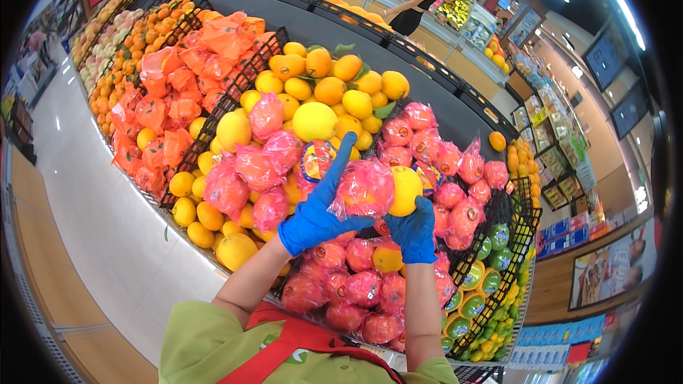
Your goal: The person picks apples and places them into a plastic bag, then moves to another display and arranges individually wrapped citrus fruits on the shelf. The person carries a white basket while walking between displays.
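My left hand [323,205], in a blue glove, is spread around a citrus fruit in pink plastic wrap [365,188], thumb and fingers apart at its left side. In my right hand [413,226], also gloved in blue, is an unwrapped yellow citrus fruit [405,191], touching or very close to the wrapped one. Both hands are above a sloping fruit display. Behind them lie loose oranges [330,90] and a large yellow citrus fruit [315,121]. Pink-wrapped fruits [364,287] are heaped below the hands, and more [427,144] lie behind my right hand.
Black mesh dividers [229,112] separate the fruit. Orange-wrapped fruits [181,80] lie to the left, green fruits [473,306] in foam nets to the right. A dark ledge [448,112] runs behind. Beyond it a person [419,2] stands at another display. A tiled aisle [106,192] lies left.
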{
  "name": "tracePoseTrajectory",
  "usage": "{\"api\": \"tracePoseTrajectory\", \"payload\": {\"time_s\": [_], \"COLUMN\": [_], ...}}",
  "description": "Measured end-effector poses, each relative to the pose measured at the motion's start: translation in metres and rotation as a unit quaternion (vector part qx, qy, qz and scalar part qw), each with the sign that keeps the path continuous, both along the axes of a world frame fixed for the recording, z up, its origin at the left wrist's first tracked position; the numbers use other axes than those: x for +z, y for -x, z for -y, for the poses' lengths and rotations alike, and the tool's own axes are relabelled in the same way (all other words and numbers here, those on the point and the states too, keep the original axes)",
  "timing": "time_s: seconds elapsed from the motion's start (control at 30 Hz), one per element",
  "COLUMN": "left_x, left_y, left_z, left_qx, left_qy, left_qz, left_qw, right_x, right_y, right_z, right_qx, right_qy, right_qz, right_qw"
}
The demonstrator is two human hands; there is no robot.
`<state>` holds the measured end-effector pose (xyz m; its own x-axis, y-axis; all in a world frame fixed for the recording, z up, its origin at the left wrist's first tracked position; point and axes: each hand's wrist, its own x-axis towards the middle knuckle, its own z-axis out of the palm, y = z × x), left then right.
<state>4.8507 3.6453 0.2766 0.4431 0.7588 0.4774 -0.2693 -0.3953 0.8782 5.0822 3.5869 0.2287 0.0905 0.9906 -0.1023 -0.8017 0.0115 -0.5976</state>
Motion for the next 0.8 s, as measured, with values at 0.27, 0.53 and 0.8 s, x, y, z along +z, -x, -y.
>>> {"api": "tracePoseTrajectory", "payload": {"time_s": [0.27, 0.53, 0.8], "left_x": [-0.022, -0.039, -0.040], "left_y": [0.035, 0.054, 0.077], "left_z": [-0.005, 0.002, -0.052], "left_qx": [-0.044, -0.003, 0.153], "left_qy": [0.111, 0.167, 0.099], "left_qz": [0.038, 0.074, 0.046], "left_qw": [0.992, 0.983, 0.982], "right_x": [0.016, 0.018, 0.014], "right_y": [0.027, 0.042, 0.062], "right_z": [-0.071, -0.168, -0.256], "right_qx": [-0.109, -0.180, -0.156], "right_qy": [-0.014, -0.046, -0.133], "right_qz": [0.236, 0.396, 0.637], "right_qw": [0.966, 0.899, 0.743]}}
